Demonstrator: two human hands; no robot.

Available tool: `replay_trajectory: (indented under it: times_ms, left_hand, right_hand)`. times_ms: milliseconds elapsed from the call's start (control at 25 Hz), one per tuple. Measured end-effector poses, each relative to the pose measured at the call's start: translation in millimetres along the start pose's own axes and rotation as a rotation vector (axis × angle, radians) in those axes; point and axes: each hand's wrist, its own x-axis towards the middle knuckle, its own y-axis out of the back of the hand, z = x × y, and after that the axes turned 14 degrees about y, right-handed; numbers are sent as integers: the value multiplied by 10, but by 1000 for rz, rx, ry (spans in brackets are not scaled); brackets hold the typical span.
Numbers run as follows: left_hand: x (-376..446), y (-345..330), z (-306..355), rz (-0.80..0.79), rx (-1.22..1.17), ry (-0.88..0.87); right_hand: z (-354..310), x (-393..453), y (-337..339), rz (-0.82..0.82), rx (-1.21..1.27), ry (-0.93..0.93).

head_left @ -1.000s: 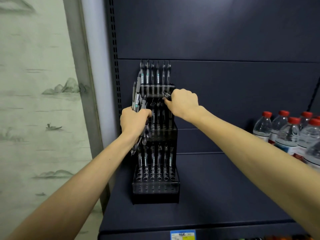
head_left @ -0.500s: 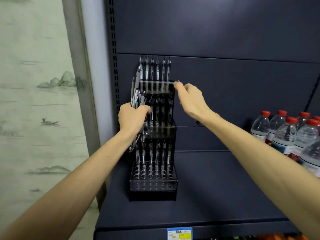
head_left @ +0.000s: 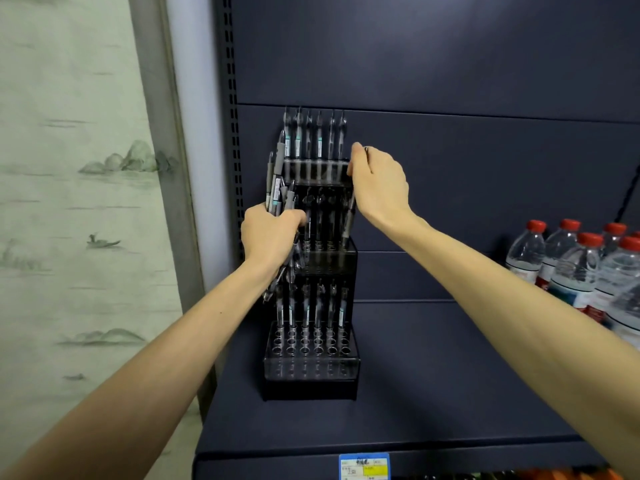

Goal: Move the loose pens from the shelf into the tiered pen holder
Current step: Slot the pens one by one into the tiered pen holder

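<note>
Landmark: the tiered pen holder [head_left: 311, 362], a dark stepped rack standing at the left end of the shelf [head_left: 433, 393], its back against the rear panel.

Left hand: the left hand [head_left: 268, 237] sits just left of the holder's middle tier, fingers wrapped round a bundle of loose pens [head_left: 277, 181]. The pens fan up past the top tier and poke out below the fist. I judge it serves as a supply kept close to the slots, so each transfer is short.

Right hand: the right hand [head_left: 377, 183] is at the holder's upper right corner, fingers curled and pinching a single pen [head_left: 349, 216] that hangs down alongside the middle tier's right edge. Its top shows at the fingertips. It seems to be lined up for a slot on that side, though which tier I cannot tell.

Holder filling: a row of pens stands in each of the three tiers. The front rows of the bottom tier show open holes.

Task's things: the pens left to move are in the two hands. None lie loose on the shelf around the holder.

Nearby: water bottles [head_left: 581, 268] with red caps cluster well to the right of the holder. A price label [head_left: 363, 465] sits on the shelf edge below it.

In the way: the standing pens crowd the slots, so the pinched pen must thread between them, and the left fist covers the middle tier's left side.
</note>
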Motion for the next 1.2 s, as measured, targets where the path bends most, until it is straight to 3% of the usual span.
replay_trajectory:
  times_ms: [80, 360, 560, 720, 960, 1200]
  left_hand:
    - [-9, 1, -7, 14, 0, -5]
    - [-23, -1, -11, 28, -24, -25]
    - [-37, -4, -23, 41, -15, -23]
    - [-33, -6, -19, 46, -16, -23]
    - [-39, -4, -19, 52, -19, -19]
    - [-52, -6, -8, 65, -15, -19]
  right_hand:
    - [26, 35, -28, -51, 36, 7]
    - [-19, 100, -81, -187, -252, 142]
    - [-25, 131, 5, -172, -317, 174]
    - [-11, 98, -17, -252, -389, 258]
    - [-37, 145, -9, -141, -358, 285]
    - [-46, 63, -69, -314, -591, 455]
